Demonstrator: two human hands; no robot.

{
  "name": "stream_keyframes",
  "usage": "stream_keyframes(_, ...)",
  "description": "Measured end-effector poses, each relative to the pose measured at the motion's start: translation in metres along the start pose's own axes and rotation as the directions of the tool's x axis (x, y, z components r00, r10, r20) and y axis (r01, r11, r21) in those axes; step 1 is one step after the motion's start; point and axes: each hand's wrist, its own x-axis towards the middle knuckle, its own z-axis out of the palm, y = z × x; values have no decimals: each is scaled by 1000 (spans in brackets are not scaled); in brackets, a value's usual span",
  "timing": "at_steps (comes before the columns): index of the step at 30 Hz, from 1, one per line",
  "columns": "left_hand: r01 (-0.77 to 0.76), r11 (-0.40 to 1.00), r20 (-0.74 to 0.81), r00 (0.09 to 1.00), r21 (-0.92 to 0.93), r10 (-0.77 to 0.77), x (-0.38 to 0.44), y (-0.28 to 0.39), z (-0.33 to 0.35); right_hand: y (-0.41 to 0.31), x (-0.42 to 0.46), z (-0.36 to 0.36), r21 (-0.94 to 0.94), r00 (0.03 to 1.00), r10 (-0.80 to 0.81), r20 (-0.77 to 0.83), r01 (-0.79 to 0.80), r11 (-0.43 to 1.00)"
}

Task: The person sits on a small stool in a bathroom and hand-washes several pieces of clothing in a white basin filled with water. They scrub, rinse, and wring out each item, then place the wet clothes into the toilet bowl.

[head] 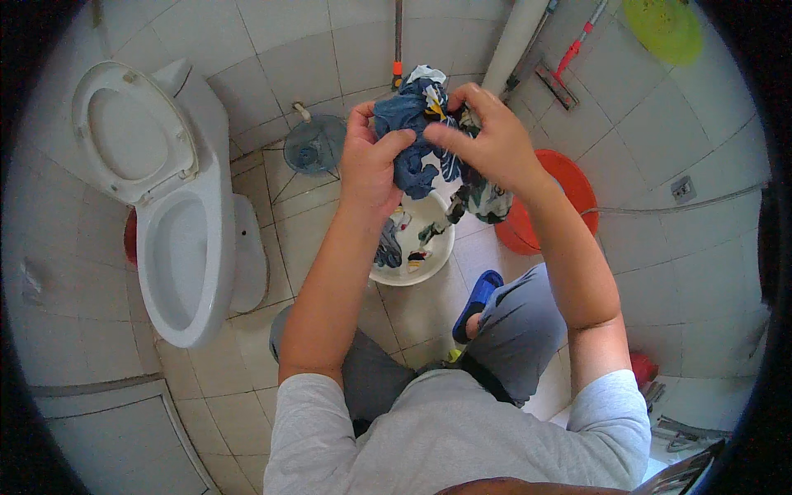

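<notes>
Bunched blue cloth (405,120) is held up between my two hands, above a white basin on the floor. My left hand (374,158) grips its left side, thumb across the front. My right hand (489,136) holds the right side of the bundle, where a patterned dark-and-white cloth (489,201) hangs down. A bit of white and yellow fabric shows between the hands. Inside the white basin (442,260) lie more wet-looking cloths, among them a grey-blue one (388,247). Parts of the bundle are hidden behind my fingers.
An orange bucket (520,238) stands right of the basin, with a grey hose (674,210) leading to it. A blue translucent tub (312,145) sits by the wall. The white toilet (216,247) has its lid raised. A red-handled squeegee (563,74) leans at the back right.
</notes>
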Motion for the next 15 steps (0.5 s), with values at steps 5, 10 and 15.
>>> stream_keyframes(5, -71, 995, -37, 997, -72, 69, -4, 6, 0, 7, 8, 4, -2, 994, 5, 110, -5, 1000)
stream_keyframes(10, -83, 995, -42, 996, -47, 81, -5, 20, -14, 16, 24, -11, 416, 929, 135, 344, -280, 865)
stream_keyframes(15, -77, 994, -63, 995, 76, 82, -8, 26, -42, 18, 29, -27, 773, 830, 307, 467, -551, 314)
